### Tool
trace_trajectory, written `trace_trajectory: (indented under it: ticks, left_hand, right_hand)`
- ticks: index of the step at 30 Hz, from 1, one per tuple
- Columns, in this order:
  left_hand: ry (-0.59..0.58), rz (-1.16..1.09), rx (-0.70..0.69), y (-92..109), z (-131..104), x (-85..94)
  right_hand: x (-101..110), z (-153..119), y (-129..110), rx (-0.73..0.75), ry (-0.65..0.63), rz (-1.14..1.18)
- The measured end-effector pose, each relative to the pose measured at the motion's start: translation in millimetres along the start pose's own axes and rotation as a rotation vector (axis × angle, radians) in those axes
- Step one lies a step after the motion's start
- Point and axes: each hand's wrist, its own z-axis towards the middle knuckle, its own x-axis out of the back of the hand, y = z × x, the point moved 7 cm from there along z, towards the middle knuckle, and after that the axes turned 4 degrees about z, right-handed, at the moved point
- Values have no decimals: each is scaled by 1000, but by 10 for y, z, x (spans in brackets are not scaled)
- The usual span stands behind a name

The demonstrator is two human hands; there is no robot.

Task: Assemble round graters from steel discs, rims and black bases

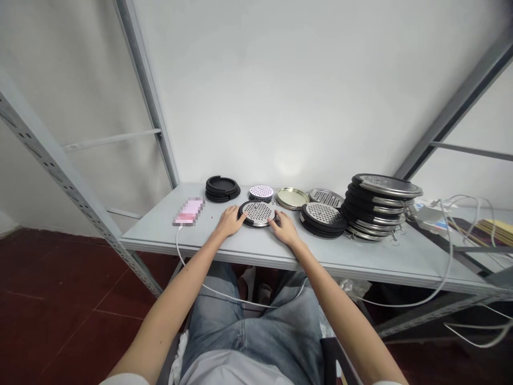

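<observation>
Shirt (pixel 236 369) nearest, perforated disc (pixel 258 212) face-up

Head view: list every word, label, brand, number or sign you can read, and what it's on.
No text is readable.
Pink device: pixelated, nothing legible.
White box, right: blue and red marks, too small and blurred to read.
Perforated disc, front middle: no lettering discernible.

left grip (pixel 231 220), right grip (pixel 284 228), perforated disc (pixel 258 213) between
</observation>
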Motion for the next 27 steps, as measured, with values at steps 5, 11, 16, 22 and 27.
trace_trajectory:
  ticks: [5,11,16,22,27]
  left_hand:
    - [-41,12,-1,-20,5,-17]
    - [-64,32,19,-45,-10,-45]
    - [-55,18,47,-67,-12,-74]
    - [-20,17,36,-55,-20,-68]
    - [-29,-42,-93,39,-34,-24]
  right_hand:
    - [36,-14,-62,45,-23,-28]
    - [24,-45,-150,101,-90,-106]
    - [-57,-56,-135,76,-108,-170]
    - [-103,-67,-138,91,-119,-194]
    - [-129,-78,-133,68,-185,-209]
